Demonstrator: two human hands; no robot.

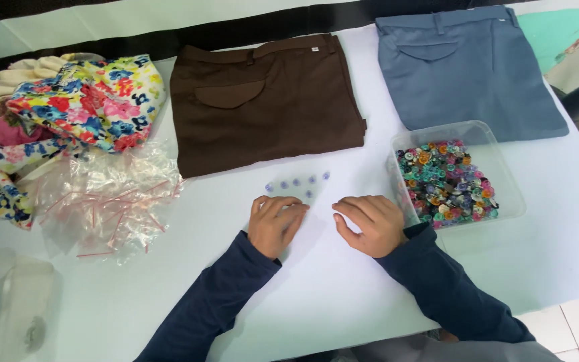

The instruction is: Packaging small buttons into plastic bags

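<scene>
A white table (343,288) fills the room in front of me. Two folded pairs of trousers lie along its far edge: the brown trousers (266,100) in the middle and the blue trousers (467,67) to the right, apart from each other. At the far left sits a heap of flowered cloth (82,100), and just in front of it a loose pile of clear plastic bags (108,201) with red strips. To the right, below the blue pair, stands a clear plastic tub (504,181) full of mixed coloured buttons (445,181).

The person's left hand (276,224) lies flat, palm down and fingers loose, its fingertips pressing on a small clear bag (299,191) near the table's middle. The right hand (370,224) rests beside it with fingers curled, grasping nothing I can see, close to the tub. A short row of pale blue buttons (296,182) sits just beyond the fingers, at the bag's far end, in front of the brown trousers.
</scene>
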